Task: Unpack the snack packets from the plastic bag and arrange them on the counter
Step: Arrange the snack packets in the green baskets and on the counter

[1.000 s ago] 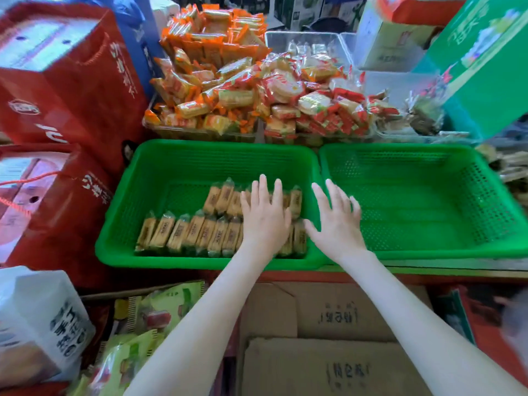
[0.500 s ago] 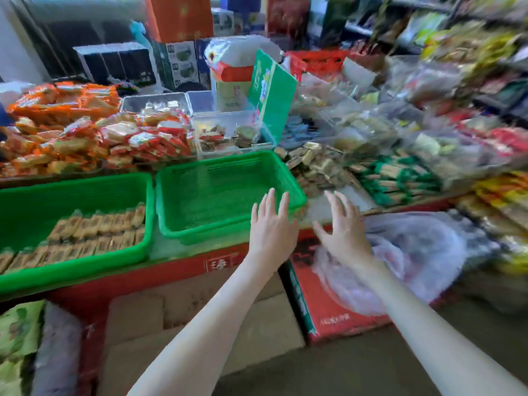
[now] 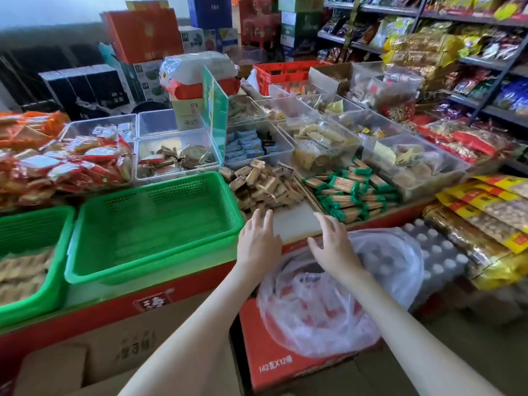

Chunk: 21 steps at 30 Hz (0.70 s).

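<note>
A clear plastic bag (image 3: 337, 304) lies crumpled on a red carton (image 3: 274, 358) below the counter edge; its contents are blurred. My left hand (image 3: 258, 242) hovers open just left of the bag, at the corner of an empty green basket (image 3: 154, 224). My right hand (image 3: 333, 247) is spread open over the bag's top and holds nothing. A second green basket (image 3: 31, 232) at the far left holds rows of tan snack packets (image 3: 20, 272).
The counter carries clear bins of sweets (image 3: 177, 155), a pile of brown packets (image 3: 263, 184), green packets (image 3: 351, 192) and red-white packets (image 3: 71, 164). A small white bare patch (image 3: 297, 224) lies before my hands. Cardboard boxes (image 3: 114, 350) stand below; shelves (image 3: 457, 52) fill the right.
My view has swung right, away from the basket of tan packets. Both open hands left that basket and travelled right, arriving over the plastic bag.
</note>
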Each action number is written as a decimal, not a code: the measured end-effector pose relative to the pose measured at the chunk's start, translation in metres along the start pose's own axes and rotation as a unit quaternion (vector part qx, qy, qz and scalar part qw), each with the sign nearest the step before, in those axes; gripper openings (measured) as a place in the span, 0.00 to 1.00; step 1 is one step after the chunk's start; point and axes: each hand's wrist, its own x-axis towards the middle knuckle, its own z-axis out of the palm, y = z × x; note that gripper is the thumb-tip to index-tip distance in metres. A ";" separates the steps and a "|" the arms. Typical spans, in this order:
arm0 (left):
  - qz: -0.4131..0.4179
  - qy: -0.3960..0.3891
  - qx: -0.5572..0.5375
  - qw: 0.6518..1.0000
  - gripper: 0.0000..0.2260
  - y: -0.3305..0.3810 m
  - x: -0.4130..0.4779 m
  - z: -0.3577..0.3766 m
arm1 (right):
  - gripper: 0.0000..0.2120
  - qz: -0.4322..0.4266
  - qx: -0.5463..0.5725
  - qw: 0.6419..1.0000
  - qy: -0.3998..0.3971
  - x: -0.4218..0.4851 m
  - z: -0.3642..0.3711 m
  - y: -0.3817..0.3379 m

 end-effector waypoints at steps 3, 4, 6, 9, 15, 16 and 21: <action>-0.036 0.003 -0.014 0.999 0.29 0.002 0.045 0.026 | 0.28 0.016 0.002 0.999 -0.043 0.044 0.005 0.033; -0.053 -0.003 -0.022 0.998 0.29 0.004 0.057 0.034 | 0.28 0.026 0.008 0.998 -0.057 0.059 0.006 0.043; -0.073 -0.014 -0.023 0.997 0.29 0.009 0.081 0.046 | 0.27 0.054 0.031 0.994 -0.085 0.088 0.009 0.060; -0.100 -0.017 -0.025 0.995 0.30 0.012 0.116 0.062 | 0.24 0.089 0.064 0.989 -0.104 0.128 0.017 0.081; -0.140 0.005 -0.008 0.990 0.28 0.003 0.182 0.090 | 0.23 0.162 0.166 0.962 -0.145 0.209 0.062 0.105; -0.145 0.004 -0.006 0.989 0.27 0.001 0.189 0.096 | 0.23 0.169 0.186 0.956 -0.150 0.222 0.072 0.108; -0.164 0.006 -0.015 0.986 0.26 -0.004 0.199 0.124 | 0.31 0.192 0.246 0.930 -0.195 0.276 0.119 0.115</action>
